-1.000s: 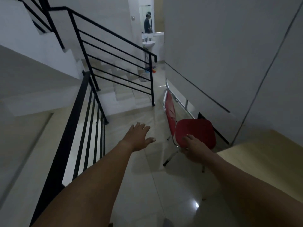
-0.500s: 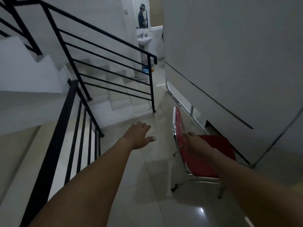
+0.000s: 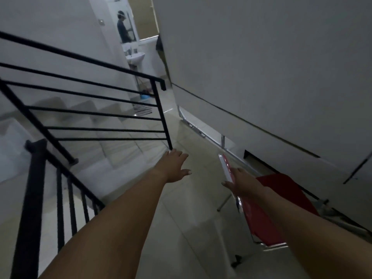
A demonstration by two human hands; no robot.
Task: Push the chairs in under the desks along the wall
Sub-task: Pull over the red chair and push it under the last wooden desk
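Setting: dim tiled corridor; pale floor (image 3: 177,228) glossy; grey wall (image 3: 261,67) along the right; black stair railing (image 3: 84,109) and steps on the left; far end shows a white sink (image 3: 137,57) and another person (image 3: 122,27) standing, too small to say more
Blur: frame smeared by head motion; fine detail unreliable
Desk: long pale desk top (image 3: 231,121) runs along the right wall, metal leg (image 3: 222,140) visible beneath; dark gap under it
Chair: red chair (image 3: 281,198) with metal frame, low right of frame; seat faces the desk, backrest edge-on toward the corridor; seat seems partly under the desk edge, how far I cannot tell; backrest and the rear legs stand out on the floor
Right hand: right hand (image 3: 240,184) on the top of the backrest; fingers closed around the upper rim, thumb on the near side; a hold for pushing, by my reading
Left hand: left hand (image 3: 174,167) free in the air over the floor, near the railing post; fingers spread, palm down, holding nothing; likely for balance
Progress: this chair mid-push, not yet home; judged roughly half in
Remaining: finish seating this chair; no other chairs in view, so count left unknown
Risk: legs may catch the desk frame; one-handed push may skew the chair
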